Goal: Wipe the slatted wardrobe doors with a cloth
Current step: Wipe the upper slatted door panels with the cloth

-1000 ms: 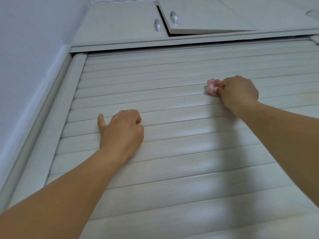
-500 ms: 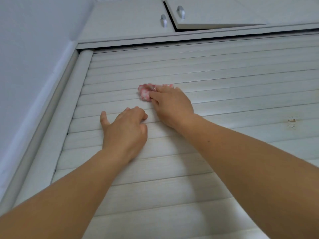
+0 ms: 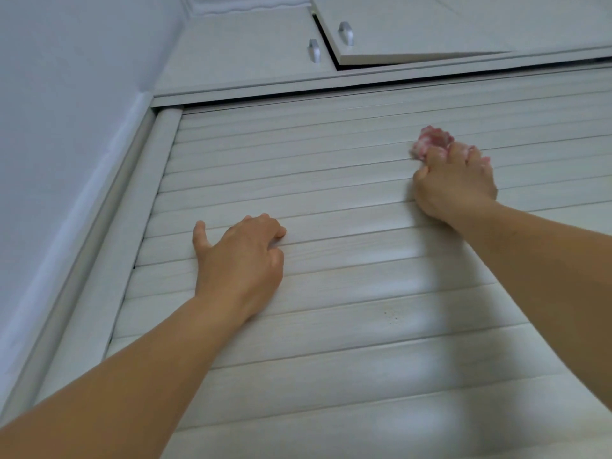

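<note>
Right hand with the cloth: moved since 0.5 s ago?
Yes. The right hand with the pink cloth slid right along the slats, away from the resting left hand.

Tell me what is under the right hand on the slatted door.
A crumpled pink cloth sticks out beyond the fingers of the right hand, against the slatted door. The hand covers the rest of the cloth and the slats beneath.

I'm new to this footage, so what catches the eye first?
The pink cloth, bunched in the right hand against the upper slats of the pale wardrobe door. Lower left, the left hand rests on the slats, holding nothing. Above, a cupboard door stands slightly ajar.
</note>
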`<state>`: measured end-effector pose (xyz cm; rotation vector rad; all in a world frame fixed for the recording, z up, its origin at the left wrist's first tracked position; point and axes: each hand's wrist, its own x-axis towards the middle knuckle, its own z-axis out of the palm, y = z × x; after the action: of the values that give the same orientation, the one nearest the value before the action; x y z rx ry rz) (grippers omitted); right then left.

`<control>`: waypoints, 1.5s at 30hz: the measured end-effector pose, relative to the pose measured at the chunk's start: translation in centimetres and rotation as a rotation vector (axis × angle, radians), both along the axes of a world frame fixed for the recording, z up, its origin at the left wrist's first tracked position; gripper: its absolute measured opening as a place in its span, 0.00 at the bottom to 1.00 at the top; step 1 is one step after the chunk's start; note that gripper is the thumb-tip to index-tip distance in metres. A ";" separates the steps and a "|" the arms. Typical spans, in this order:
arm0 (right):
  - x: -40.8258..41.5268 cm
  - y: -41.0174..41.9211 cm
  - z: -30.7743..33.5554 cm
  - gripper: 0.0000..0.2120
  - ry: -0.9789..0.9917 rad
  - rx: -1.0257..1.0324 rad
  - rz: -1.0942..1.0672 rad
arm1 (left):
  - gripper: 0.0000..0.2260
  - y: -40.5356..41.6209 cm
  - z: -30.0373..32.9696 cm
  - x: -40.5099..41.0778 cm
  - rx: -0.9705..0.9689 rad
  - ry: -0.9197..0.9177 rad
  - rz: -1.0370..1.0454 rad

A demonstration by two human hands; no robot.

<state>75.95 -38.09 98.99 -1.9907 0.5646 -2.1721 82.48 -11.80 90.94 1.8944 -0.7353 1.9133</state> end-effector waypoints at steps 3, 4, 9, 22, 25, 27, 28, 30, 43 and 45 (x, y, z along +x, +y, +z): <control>0.7 3.0 0.5 0.25 0.030 -0.059 0.037 | 0.16 0.1 0.0 0.0 0.004 0.010 -0.015; 1.2 4.4 0.7 0.26 0.041 -0.121 0.024 | 0.17 0.2 0.0 0.1 0.010 0.011 -0.016; 3.8 12.2 1.2 0.27 0.180 -0.408 0.108 | 0.18 0.5 0.0 0.4 0.027 0.023 -0.014; 4.8 15.6 1.6 0.24 0.252 -0.563 0.188 | 0.21 5.4 -1.3 1.2 0.003 0.007 0.001; 5.5 18.0 0.1 0.25 0.262 -0.628 0.208 | 0.22 6.6 -1.5 1.6 -0.139 -0.042 -0.229; 5.8 19.2 -1.1 0.26 0.275 -0.654 0.220 | 0.22 7.1 -1.5 1.4 -0.257 -0.053 -0.335; 5.9 19.6 -1.7 0.26 0.282 -0.659 0.224 | 0.22 7.2 -1.5 1.3 -0.312 -0.053 -0.377; 6.1 20.5 -3.3 0.26 0.294 -0.679 0.226 | 0.23 7.4 -1.5 1.0 -0.387 -0.061 -0.425; 3.6 14.4 -11.9 0.27 0.320 -0.602 0.114 | 0.24 3.5 -4.5 -0.7 -0.214 -0.004 -0.276; 2.7 11.9 -12.0 0.28 0.314 -0.525 0.103 | 0.25 2.5 -5.0 -0.9 -0.154 0.009 -0.270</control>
<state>78.67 -26.24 86.95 -2.5781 -0.1016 -2.1108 81.54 -9.26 85.97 1.6202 -0.7734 1.7396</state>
